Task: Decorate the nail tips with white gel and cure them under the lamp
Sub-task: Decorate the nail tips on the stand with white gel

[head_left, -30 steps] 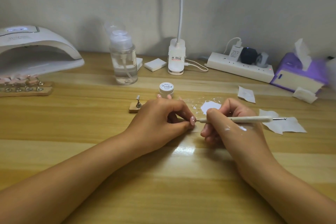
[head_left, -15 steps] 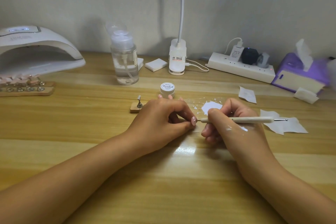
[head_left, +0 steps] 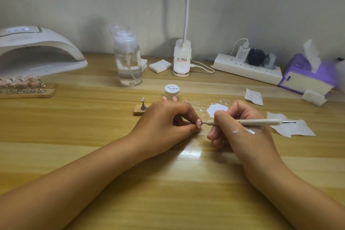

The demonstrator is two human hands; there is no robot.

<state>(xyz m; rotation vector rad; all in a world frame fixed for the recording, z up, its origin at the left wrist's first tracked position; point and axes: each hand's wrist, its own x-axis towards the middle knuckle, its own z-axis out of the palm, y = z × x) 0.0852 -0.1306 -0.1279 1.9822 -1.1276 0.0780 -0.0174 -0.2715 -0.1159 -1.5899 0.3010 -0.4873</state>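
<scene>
Head view: almost nothing has been moved since the earlier frames, and both hands are kept in place. The nail tip (head_left: 199,123) is pinched by the left hand (head_left: 164,119), mid-table. The dotting tool (head_left: 257,122) is gripped pen-fashion by the right hand (head_left: 239,132), its point laid against the tip. The white gel (head_left: 217,109) is pooled just beyond. Dotting is judged ongoing; the lamp (head_left: 37,50), far left, is not yet needed.

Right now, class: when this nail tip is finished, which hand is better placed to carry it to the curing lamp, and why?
Probably the left hand: it pinches the nail tip, and the curing lamp stands far to that side. The right hand grips the dotting tool.
</scene>
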